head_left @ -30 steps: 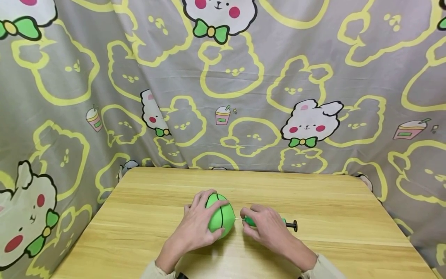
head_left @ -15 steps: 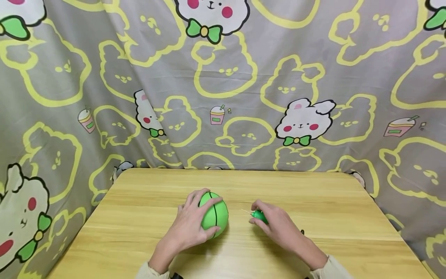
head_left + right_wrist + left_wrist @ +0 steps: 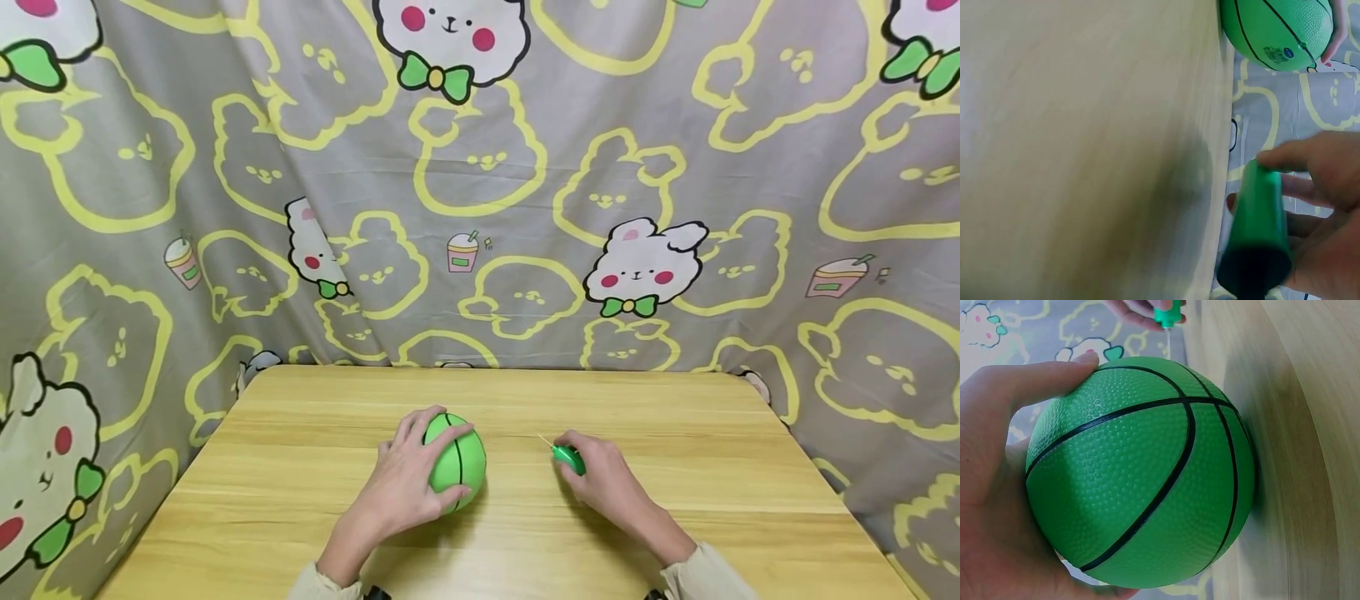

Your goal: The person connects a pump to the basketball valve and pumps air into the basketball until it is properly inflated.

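Note:
A small green basketball (image 3: 463, 468) with black lines sits on the wooden table, gripped from its left side by my left hand (image 3: 401, 482). The left wrist view shows its pebbled surface (image 3: 1129, 462) between thumb and fingers. My right hand (image 3: 611, 483) holds a green hand pump (image 3: 570, 459), its thin needle pointing up and left, apart from the ball. In the right wrist view the pump's barrel (image 3: 1261, 212) lies between thumb and fingers, its dark rear end toward the camera. From there the ball's valve side shows a small printed mark.
The light wooden table (image 3: 525, 400) reaches back to a grey curtain (image 3: 525, 200) with yellow outlines and white cartoon animals. More curtain hangs along the left and right sides.
The needle was at the ball a second ago; my right hand has drawn the pump away to the right and tilted its needle upward. My left hand keeps its grip on the ball.

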A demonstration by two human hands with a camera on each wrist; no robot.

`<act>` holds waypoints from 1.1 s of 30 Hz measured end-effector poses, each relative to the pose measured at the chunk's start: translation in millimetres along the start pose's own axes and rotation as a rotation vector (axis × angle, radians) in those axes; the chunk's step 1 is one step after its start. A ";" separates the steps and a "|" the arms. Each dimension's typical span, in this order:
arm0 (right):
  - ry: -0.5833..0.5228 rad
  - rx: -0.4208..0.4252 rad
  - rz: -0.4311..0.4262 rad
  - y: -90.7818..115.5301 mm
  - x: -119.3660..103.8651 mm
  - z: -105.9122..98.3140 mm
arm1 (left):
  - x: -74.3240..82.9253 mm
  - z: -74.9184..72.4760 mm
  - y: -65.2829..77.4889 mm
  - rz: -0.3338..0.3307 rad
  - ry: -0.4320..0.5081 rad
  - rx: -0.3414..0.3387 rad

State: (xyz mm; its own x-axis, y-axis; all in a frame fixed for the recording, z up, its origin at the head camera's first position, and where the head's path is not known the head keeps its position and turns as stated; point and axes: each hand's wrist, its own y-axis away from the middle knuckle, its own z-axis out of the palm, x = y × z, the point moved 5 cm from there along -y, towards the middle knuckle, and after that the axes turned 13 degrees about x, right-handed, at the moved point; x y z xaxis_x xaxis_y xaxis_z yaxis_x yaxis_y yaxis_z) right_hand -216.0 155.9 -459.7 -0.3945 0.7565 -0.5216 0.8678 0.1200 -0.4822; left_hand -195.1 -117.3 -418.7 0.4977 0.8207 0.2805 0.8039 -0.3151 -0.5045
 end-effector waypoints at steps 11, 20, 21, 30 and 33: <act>0.033 -0.054 0.041 2.7 3.0 8.7 | -2.1 1.2 -0.9 -0.035 0.001 -0.017; 0.067 -0.061 0.074 6.8 8.9 11.7 | -2.8 1.7 -3.0 -0.080 0.067 -0.003; 0.072 -0.062 0.070 7.6 9.0 11.1 | -3.6 1.2 -2.6 -0.090 0.082 0.000; 0.112 -0.074 0.029 14.5 2.8 0.9 | -13.7 0.6 3.3 -0.143 0.164 0.046; 0.121 -0.064 0.028 14.1 0.6 -0.4 | -14.7 1.0 4.1 -0.138 0.198 0.055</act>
State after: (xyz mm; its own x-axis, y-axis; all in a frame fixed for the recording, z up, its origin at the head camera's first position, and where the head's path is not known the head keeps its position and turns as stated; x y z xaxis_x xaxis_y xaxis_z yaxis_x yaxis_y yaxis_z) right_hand -203.9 158.3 -466.5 -0.3343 0.8315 -0.4436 0.8969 0.1361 -0.4207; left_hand -199.4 -130.2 -425.7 0.4429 0.7432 0.5015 0.8523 -0.1755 -0.4927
